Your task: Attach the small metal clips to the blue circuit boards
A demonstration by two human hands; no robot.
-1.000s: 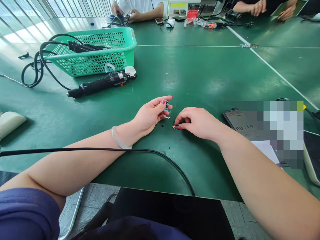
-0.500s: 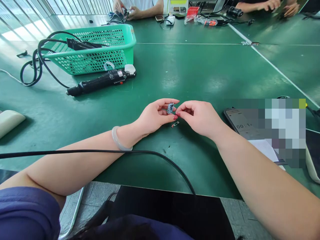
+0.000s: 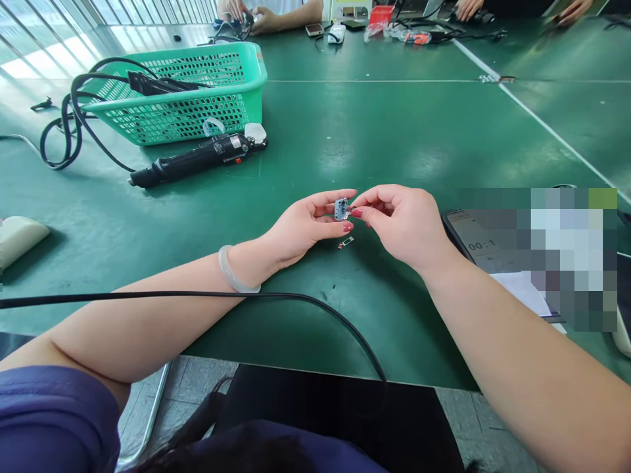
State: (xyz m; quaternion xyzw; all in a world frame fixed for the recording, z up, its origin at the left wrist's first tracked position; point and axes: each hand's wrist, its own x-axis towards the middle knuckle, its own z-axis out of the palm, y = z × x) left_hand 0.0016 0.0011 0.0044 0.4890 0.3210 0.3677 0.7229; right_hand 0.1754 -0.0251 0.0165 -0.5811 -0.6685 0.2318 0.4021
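Observation:
My left hand [image 3: 318,220] holds a small blue-grey plastic housing [image 3: 340,209] between its fingers, with the open side showing. Close by on the right, my right hand [image 3: 397,220] is pinched at the housing's right edge. A tiny metallic piece seems to sit at those fingertips, too small to name. Just below the hands, a small flat metal part [image 3: 346,242] with a reddish end lies on the green table [image 3: 305,328].
A green basket [image 3: 187,102] with black cables stands at the back left. In front of it lies a black electric screwdriver [image 3: 197,157]. A black cable [image 3: 172,295] crosses over my left forearm. At right is a phone [image 3: 473,240]. Other people's hands [image 3: 266,21] work across the table.
The housing has turned so that its open side shows more. My right hand has risen slightly and its fingertips are now at the housing's edge. A person at the far right has moved their hands.

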